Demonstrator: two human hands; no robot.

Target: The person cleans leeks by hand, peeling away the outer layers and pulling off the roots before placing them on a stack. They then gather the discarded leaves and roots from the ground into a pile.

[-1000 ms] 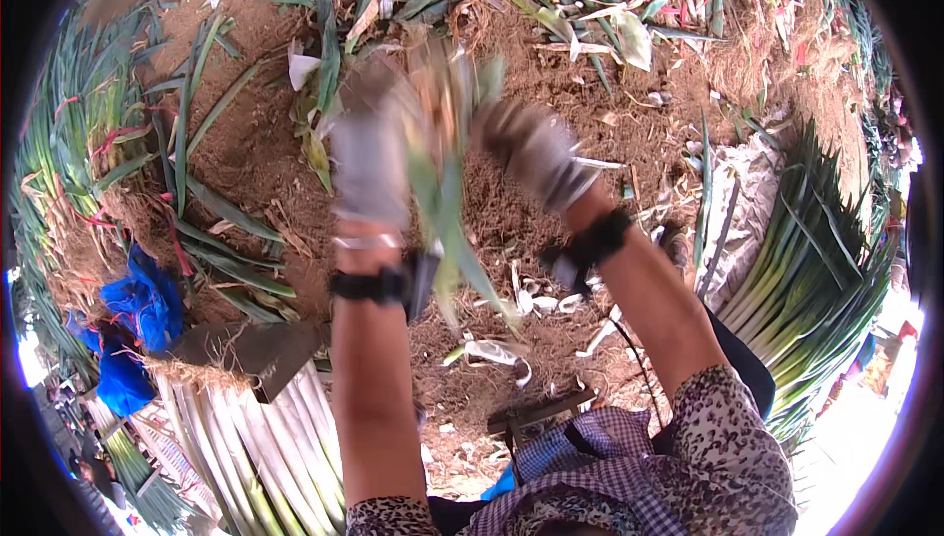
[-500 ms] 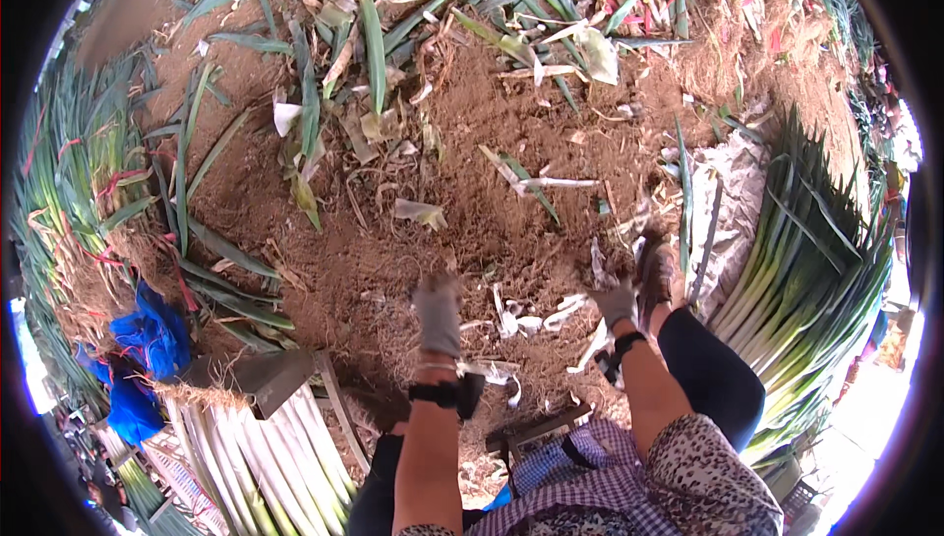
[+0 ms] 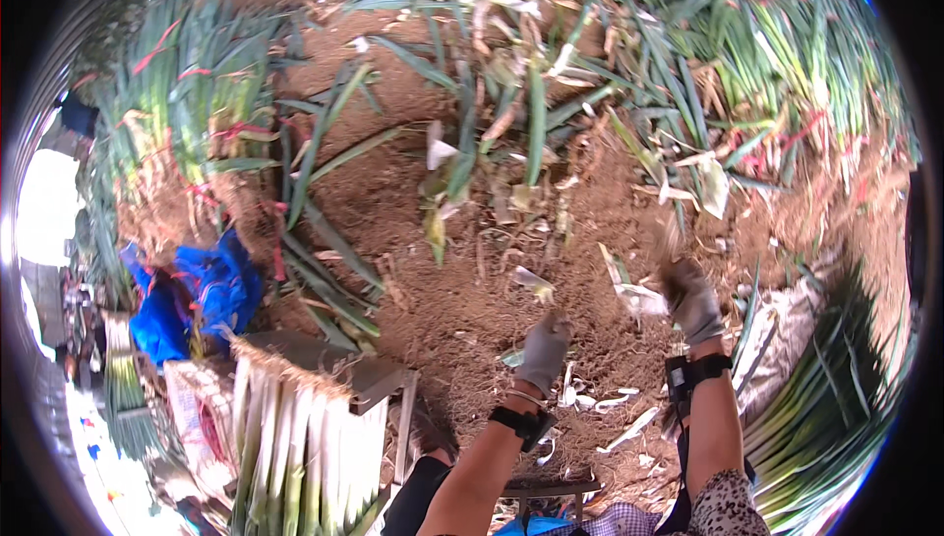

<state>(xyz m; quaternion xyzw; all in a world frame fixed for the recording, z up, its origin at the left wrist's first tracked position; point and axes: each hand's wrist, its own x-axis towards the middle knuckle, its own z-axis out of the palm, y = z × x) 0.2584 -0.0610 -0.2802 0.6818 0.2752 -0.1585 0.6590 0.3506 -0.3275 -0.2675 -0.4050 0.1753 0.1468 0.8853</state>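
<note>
My left hand [image 3: 544,349], in a grey glove, hovers over the brown soil with its fingers curled in; what they hold, if anything, is hidden. Further right and a little farther away is my right hand [image 3: 693,302], gloved too and bent at the wrist. Its fingers are curled around something I cannot make out, with a brown, root-like blur [image 3: 670,239] just beyond them. Beside it lies a pale strip of leek leaf [image 3: 639,298]. White peelings [image 3: 590,400] are scattered on the ground between my forearms.
Trimmed leeks [image 3: 295,438] lean on a low stand at the near left, behind them a blue plastic bag [image 3: 218,285]. Tied leek bundles [image 3: 197,93] stand at the far left, others [image 3: 787,74] at the far right. A green leek heap [image 3: 831,384] lies at the right.
My view has swung left, so the scene sits further right in it. Both hands have come up from the peelings and moved farther out, the right one most. A pale leaf strip now lies beside it.
</note>
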